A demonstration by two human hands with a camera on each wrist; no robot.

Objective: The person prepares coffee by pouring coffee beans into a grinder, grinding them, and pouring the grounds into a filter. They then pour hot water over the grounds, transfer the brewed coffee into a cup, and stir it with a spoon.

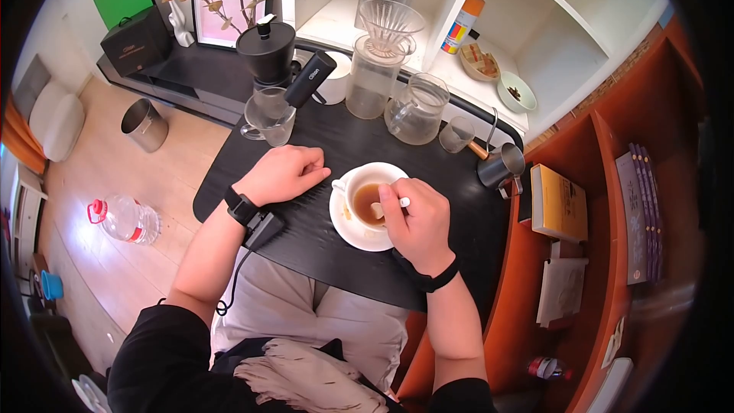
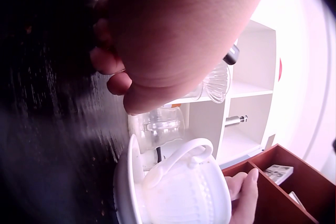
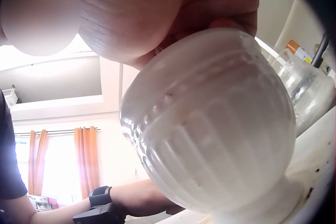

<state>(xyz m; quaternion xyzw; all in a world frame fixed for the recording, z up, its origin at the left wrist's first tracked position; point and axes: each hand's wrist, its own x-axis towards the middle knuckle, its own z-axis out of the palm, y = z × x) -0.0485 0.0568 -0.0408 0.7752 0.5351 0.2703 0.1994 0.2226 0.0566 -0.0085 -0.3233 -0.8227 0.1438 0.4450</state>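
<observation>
A white cup point(image 1: 353, 177) of brown liquid stands on a white saucer point(image 1: 345, 235) on the black table. My right hand point(image 1: 419, 222) is over the cup's right side and pinches a white spoon point(image 1: 405, 202), whose lower end dips into the liquid. In the right wrist view the fluted side of the cup point(image 3: 210, 124) hides most of the fingers. My left hand point(image 1: 284, 171) rests on the table left of the cup, fingers loosely curled, holding nothing. From the left wrist, the cup's handle point(image 2: 181, 155) shows on the side toward that hand.
Behind the cup stand a glass mug point(image 1: 277, 126), a black grinder point(image 1: 265, 53), a glass dripper point(image 1: 390, 23) on a tall glass vessel, a round glass pot point(image 1: 418, 111) and a metal pitcher point(image 1: 501, 166). A wooden shelf point(image 1: 489, 291) borders the table's right side.
</observation>
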